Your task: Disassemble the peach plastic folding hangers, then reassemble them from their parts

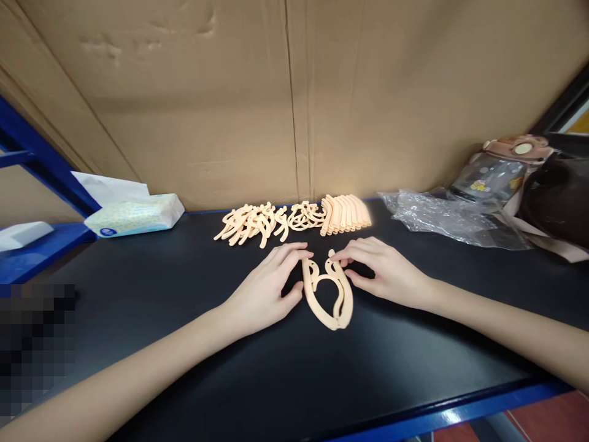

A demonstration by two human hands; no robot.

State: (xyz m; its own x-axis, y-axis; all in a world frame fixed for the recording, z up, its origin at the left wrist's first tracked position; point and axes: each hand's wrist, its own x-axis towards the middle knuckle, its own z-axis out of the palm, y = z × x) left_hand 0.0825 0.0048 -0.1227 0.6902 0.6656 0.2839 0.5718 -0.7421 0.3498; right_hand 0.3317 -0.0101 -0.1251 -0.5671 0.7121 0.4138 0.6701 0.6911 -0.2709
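Note:
A beige plastic folding hanger [346, 301] lies on the black tabletop, its two curved arms meeting at the end nearest me. Between the arms sits a round hook [327, 278]. My left hand [271, 282] has its fingertips at the far end of the left arm, the thumb beside its outer edge. On the other side, the fingers of my right hand [384, 270] pinch the far end of the right arm. Both hands are partly curled, and the fingertips hide some of the arm ends.
Behind the hands lie a heap of curved beige pieces [248, 224], several hook pieces [306, 216] and a neat row of arms [345, 213]. A tissue pack [138, 215] stands at left. Clear plastic bags [437, 218], a bottle [497, 172] and a dark bag [561, 196] are at right. Cardboard [207, 110] walls the back.

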